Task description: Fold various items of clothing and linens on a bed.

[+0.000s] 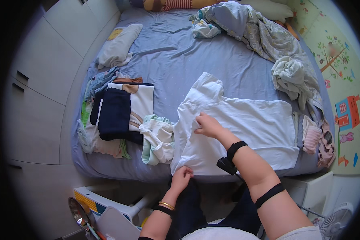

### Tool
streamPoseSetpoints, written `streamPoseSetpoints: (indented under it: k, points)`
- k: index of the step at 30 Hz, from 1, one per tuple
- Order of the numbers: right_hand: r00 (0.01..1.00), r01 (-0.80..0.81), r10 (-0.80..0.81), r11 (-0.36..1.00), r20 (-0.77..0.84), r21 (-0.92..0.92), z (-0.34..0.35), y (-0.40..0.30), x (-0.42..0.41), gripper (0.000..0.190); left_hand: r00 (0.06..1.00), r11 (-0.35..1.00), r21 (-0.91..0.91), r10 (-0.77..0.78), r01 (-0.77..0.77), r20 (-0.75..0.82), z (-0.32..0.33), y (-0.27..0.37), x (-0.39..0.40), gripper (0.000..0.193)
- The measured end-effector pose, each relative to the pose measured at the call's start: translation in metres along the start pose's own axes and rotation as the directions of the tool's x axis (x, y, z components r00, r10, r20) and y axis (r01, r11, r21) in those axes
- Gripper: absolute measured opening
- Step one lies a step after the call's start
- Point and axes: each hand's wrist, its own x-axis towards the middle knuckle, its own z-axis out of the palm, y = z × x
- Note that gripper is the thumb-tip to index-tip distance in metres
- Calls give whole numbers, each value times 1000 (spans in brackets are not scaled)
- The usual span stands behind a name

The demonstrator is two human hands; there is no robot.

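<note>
A white short-sleeved T-shirt [252,126] lies spread sideways on the bed. One sleeve points away from me, and the hem is at the right. With curled fingers, my left hand [181,177] grips the shirt's near edge at the front of the mattress. Farther in, my right hand [209,125] pinches the fabric near the collar end, where creases run between both hands. The collar itself is hard to make out. Just left of the shirt sits a crumpled white and mint-green garment [157,135].
Folded dark navy clothing [114,112] tops a clothes pile at left. A pillow [120,45] lies behind it. A bunched quilt [258,33] and pink striped garment [312,139] lie along the right. White cabinets [42,120] flank the bed; a small fan [336,222] stands lower right.
</note>
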Motion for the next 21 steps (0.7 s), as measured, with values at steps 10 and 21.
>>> streamPoseSetpoints:
  k: [10,21]
  points:
    - [972,-216,233,929,-19,302,-16,21,-2,27,974,956,251,-104,154,-203,-31,51,-18,16]
    - [953,192,-232,960,-196,-205,-33,-5,-37,11,932,884,-335,-243,326,268,-14,52,45,40]
